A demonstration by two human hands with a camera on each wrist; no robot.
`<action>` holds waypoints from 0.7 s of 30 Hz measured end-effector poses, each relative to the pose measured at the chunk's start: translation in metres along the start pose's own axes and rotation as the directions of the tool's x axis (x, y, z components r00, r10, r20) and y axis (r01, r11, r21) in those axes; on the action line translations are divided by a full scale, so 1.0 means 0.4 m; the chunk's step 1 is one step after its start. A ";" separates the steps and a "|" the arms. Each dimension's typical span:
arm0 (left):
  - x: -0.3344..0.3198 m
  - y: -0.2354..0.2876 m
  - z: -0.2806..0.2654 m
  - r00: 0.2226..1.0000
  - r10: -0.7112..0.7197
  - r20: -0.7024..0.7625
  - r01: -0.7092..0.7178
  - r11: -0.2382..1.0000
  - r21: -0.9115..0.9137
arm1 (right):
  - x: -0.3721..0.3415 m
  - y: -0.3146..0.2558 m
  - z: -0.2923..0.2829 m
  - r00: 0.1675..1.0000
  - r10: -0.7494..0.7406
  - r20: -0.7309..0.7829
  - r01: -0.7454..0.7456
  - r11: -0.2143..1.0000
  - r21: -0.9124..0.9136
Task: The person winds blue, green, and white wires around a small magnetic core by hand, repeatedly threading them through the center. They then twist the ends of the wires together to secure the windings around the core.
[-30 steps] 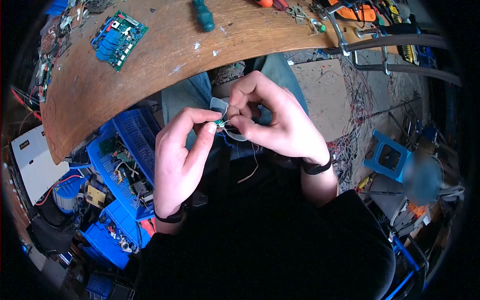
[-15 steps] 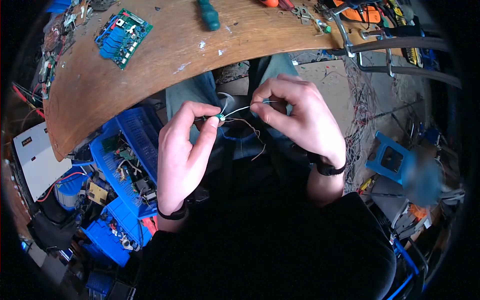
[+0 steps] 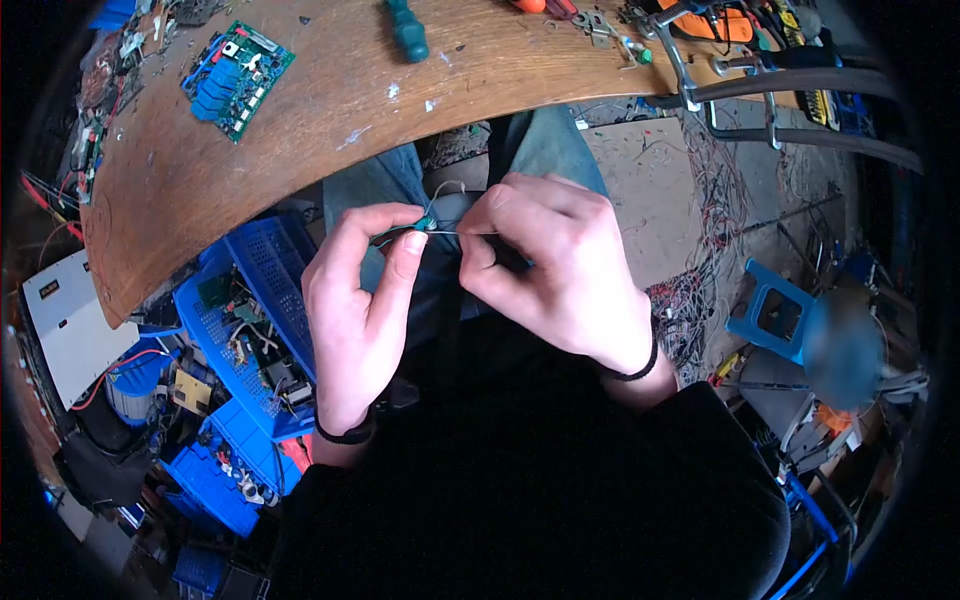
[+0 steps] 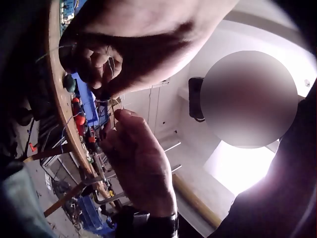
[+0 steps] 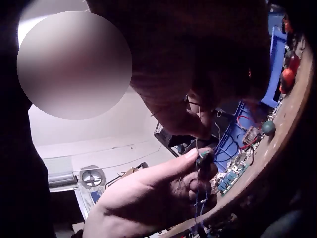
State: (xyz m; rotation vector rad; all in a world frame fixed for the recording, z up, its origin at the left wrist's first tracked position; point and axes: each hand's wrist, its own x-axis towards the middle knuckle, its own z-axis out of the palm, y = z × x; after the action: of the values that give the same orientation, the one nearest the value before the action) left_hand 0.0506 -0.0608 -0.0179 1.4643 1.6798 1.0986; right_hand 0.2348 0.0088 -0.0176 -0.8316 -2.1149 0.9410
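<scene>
Above the lap, my left hand (image 3: 355, 300) pinches a small green part (image 3: 427, 224) between thumb and index finger. Several thin wires come out of it; a pale wire (image 3: 450, 185) curves up on its far side. My right hand (image 3: 565, 265), fingers curled, holds a thin wire (image 3: 445, 233) drawn out straight from the green part. In the right wrist view the green part (image 5: 203, 155) shows at the left fingertips, with blue wires (image 5: 198, 210) hanging below. The right fingertips are mostly hidden behind that hand's back in the head view.
A wooden table (image 3: 330, 90) curves in front, bearing a green circuit board (image 3: 238, 82), a teal-handled tool (image 3: 408, 35) and clamps (image 3: 690, 90). Blue crates (image 3: 235, 340) of parts stand at the left. Loose wires (image 3: 700, 220) and a blue stool (image 3: 775, 310) are on the right.
My right hand moved away to the right holding a pale wire, then came back near the green part, turned more back-up. The left hand keeps its pinch.
</scene>
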 end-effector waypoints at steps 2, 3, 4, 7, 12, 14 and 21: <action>-0.002 -0.003 -0.003 1.000 -0.010 -0.010 0.010 0.999 0.031 | 0.000 -0.015 0.003 0.999 -0.020 0.037 0.025 0.991 -0.131; -0.002 -0.002 -0.003 1.000 -0.008 -0.010 0.008 0.999 0.033 | 0.001 -0.024 0.006 1.000 -0.005 0.024 0.008 0.996 -0.088; -0.003 -0.001 -0.002 0.999 -0.012 -0.037 0.014 0.999 0.040 | 0.002 -0.025 0.010 1.000 -0.007 0.022 0.009 0.996 -0.087; -0.003 -0.008 0.009 0.992 0.016 -0.124 -0.012 0.999 0.032 | 0.003 -0.020 0.024 0.998 -0.021 -0.056 0.016 0.996 -0.085; -0.006 -0.001 0.015 0.974 0.104 -0.201 -0.093 0.994 0.063 | 0.002 -0.016 0.051 0.993 -0.050 -0.111 0.034 0.990 -0.138; -0.011 -0.003 0.019 0.966 0.157 -0.207 -0.153 0.988 0.033 | 0.002 -0.021 0.043 0.992 -0.041 -0.119 0.027 0.992 -0.122; -0.019 0.002 0.013 0.996 0.017 -0.088 -0.035 0.978 -0.203 | -0.004 -0.016 0.049 0.988 0.056 -0.145 -0.053 0.998 0.024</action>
State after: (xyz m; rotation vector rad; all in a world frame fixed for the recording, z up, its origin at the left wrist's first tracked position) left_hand 0.0568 -0.0674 -0.0200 1.3279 1.5564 1.3240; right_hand 0.2188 -0.0031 -0.0232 -0.9238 -1.9636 0.9009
